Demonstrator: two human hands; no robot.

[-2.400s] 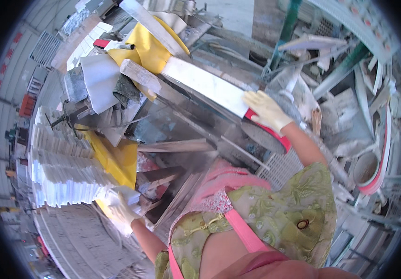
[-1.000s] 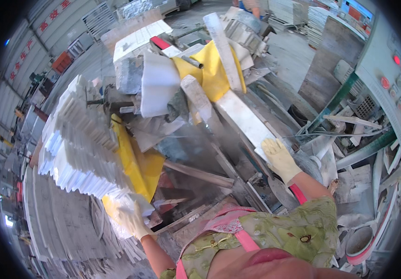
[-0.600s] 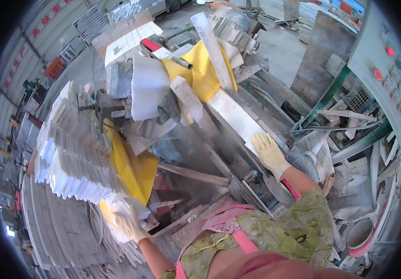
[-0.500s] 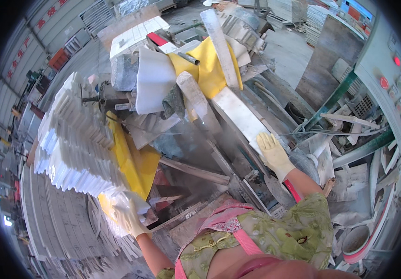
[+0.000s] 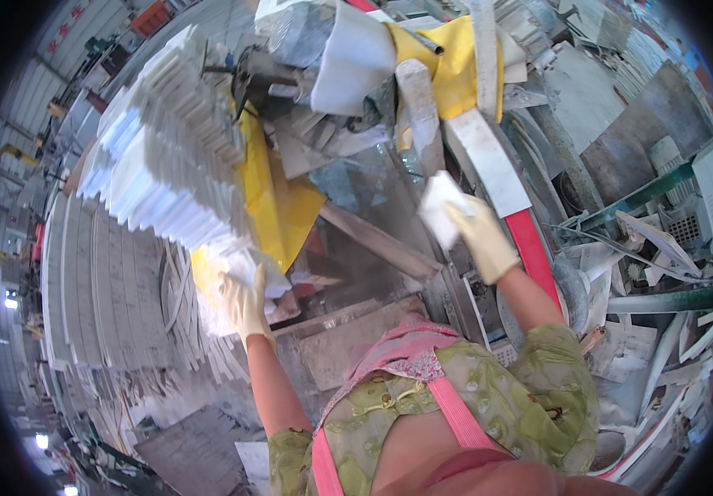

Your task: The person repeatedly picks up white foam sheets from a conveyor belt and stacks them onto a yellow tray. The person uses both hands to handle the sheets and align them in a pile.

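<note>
My right hand (image 5: pixel 485 241), in a cream rubber glove, grips a small white stone tile (image 5: pixel 443 208) slightly blurred by motion. It is to the left of a narrow red strip (image 5: pixel 532 252). Beyond that hand, a long white stone slab (image 5: pixel 489 161) lies at the far end of the strip. My left hand (image 5: pixel 245 304), gloved alike, is at the near end of a tall, leaning stack of thin white tiles (image 5: pixel 171 165). Its thumb and fingers lie on either side of the closest white tile (image 5: pixel 243 269); the fingertips are partly hidden.
Yellow sheeting (image 5: pixel 270 198) hangs beside the stack, and more yellow sheeting (image 5: pixel 456 62) covers machinery ahead. A wooden bar (image 5: pixel 381 241) crosses the middle. Green rails (image 5: pixel 650 299) and broken stone offcuts (image 5: pixel 621 351) crowd the right. Long grey slabs (image 5: pixel 117 281) are stacked at left.
My right hand has come off the long slab on the strip and moved left with a small white tile in it. More red strip shows. My left hand stays at the stack; the view has shifted.
</note>
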